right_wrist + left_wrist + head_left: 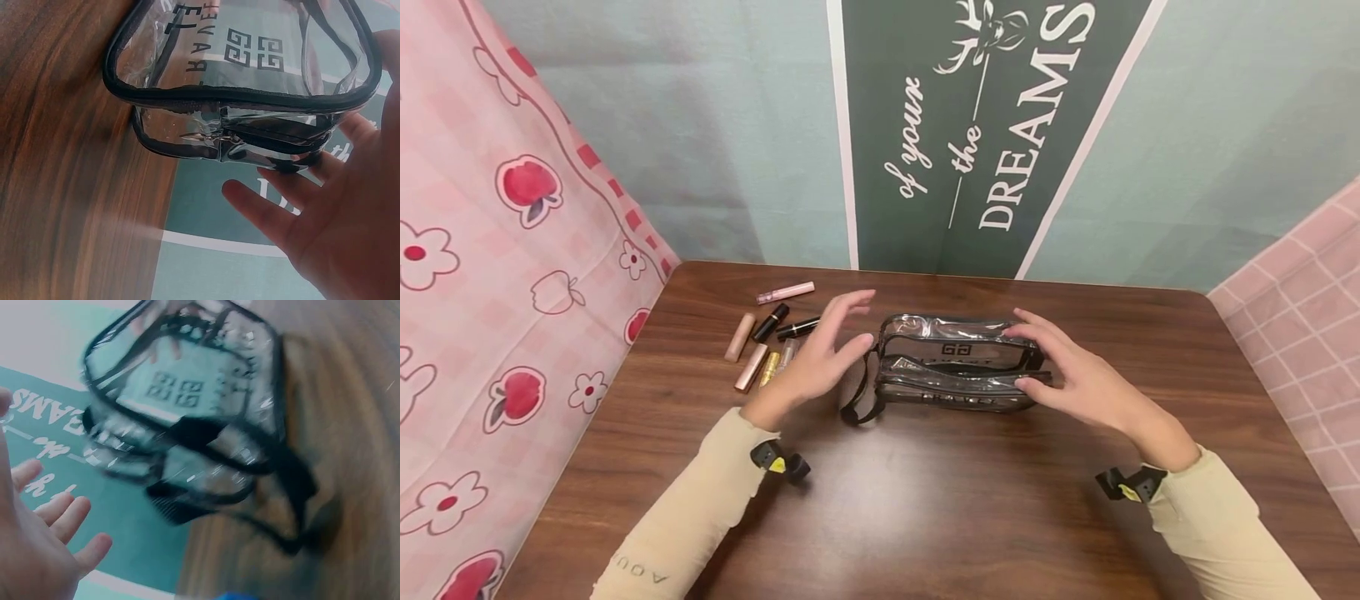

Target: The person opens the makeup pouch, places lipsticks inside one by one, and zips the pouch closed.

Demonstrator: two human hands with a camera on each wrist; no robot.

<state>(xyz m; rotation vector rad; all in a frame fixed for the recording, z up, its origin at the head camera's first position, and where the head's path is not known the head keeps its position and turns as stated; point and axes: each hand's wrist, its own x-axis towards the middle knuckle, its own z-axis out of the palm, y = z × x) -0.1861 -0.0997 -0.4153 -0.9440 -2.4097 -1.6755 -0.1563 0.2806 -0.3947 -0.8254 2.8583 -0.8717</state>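
A clear plastic pouch with black piping [958, 367] lies on the wooden table, printed with a black logo and lettering. Its zipper pull [219, 136] shows at the right end. My left hand [823, 354] hovers by the pouch's left end with fingers spread and nothing in them; in the left wrist view a gap separates the fingers [62, 515] from the pouch. A black strap [859, 400] loops out at that end. My right hand [1078, 375] is at the right end, fingers extended and thumb apart; some fingertips overlap the pouch, and contact is hard to judge.
Left of the pouch lies a group of small cosmetic tubes: a pink one [786, 292], black ones [771, 322], rose-gold ones [751, 367] and a gold one [770, 367]. A printed cloth [760, 125] hangs behind the table [895, 517], with pink coverings at both sides.
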